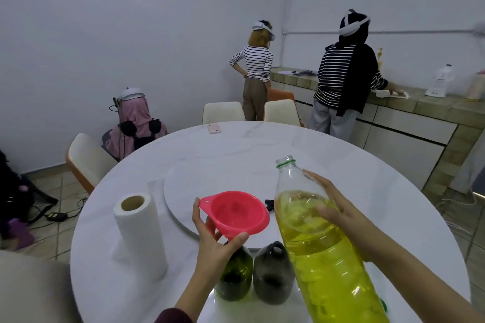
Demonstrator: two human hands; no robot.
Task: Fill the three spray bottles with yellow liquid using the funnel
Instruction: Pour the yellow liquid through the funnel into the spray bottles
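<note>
Step in hand: setup for pour. Left hand [212,244] pinches pink funnel [237,214] over green spray bottle [234,274], near bench [380,217] edge. Right hand [338,207] wraps uncapped yellow-liquid bottle [322,252]. Next: tilt mouth over funnel, slowly.

Left hand [212,241] holds pink funnel [235,211]; right hand [333,207] grips yellow-liquid bottle [322,252].

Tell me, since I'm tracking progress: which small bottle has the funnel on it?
The green bottle, left of the dark grey bottle; the pink funnel sits over it.
</note>
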